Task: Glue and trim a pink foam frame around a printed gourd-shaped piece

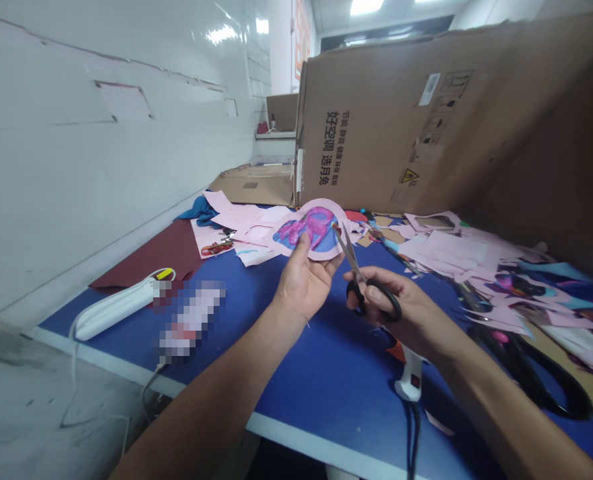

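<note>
Centrally in the head view, the person's left hand (303,283) holds up a rounded pink paper cutout (309,230) printed with blue and magenta shapes. This grip is closed, with the thumb across the near face and the fingers behind. The cutout's long axis runs left to right, and it sits above the worktop (326,373), not resting on it. Its right edge lies just beside the tips of the black-handled scissors (371,297), whose handle loops are clamped in the right hand (393,300). The blades point far and left, slightly apart. The left hand is nearer the cutout, and the right hand is just to its right, with open blue worktop below both. Pink paper scraps (441,247) spread far right, large black shears (531,373) lie near right, and a white glue gun (410,377) lies near the front edge. A cardboard panel (376,120) rises beyond, and a white wall (101,167) runs along the left.
</note>
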Demonstrator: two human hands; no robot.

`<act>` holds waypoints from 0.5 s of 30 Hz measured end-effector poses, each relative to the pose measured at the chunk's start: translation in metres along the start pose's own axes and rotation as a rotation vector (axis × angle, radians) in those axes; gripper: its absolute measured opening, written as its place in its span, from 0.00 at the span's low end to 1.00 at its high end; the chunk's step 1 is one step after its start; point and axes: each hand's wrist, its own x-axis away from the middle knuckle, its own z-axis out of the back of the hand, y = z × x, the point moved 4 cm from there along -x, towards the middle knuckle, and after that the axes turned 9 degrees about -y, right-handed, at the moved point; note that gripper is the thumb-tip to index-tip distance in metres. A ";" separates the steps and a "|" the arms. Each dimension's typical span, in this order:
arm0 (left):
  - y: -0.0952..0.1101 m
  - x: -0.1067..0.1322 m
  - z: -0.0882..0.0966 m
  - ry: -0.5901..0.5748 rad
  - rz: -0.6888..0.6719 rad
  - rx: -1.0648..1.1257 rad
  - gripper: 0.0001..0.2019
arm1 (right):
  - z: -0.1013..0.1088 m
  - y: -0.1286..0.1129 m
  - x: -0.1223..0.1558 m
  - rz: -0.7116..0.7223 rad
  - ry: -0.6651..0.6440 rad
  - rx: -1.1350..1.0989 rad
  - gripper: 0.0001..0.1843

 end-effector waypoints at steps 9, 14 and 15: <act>0.000 0.001 0.000 0.008 -0.012 0.015 0.14 | 0.001 -0.001 -0.001 0.001 0.023 -0.001 0.24; 0.001 0.001 0.000 -0.010 -0.022 0.017 0.15 | -0.001 -0.001 -0.001 -0.005 0.015 -0.009 0.26; 0.001 0.001 0.000 -0.009 -0.022 0.015 0.15 | -0.001 -0.002 -0.001 -0.004 0.015 -0.015 0.26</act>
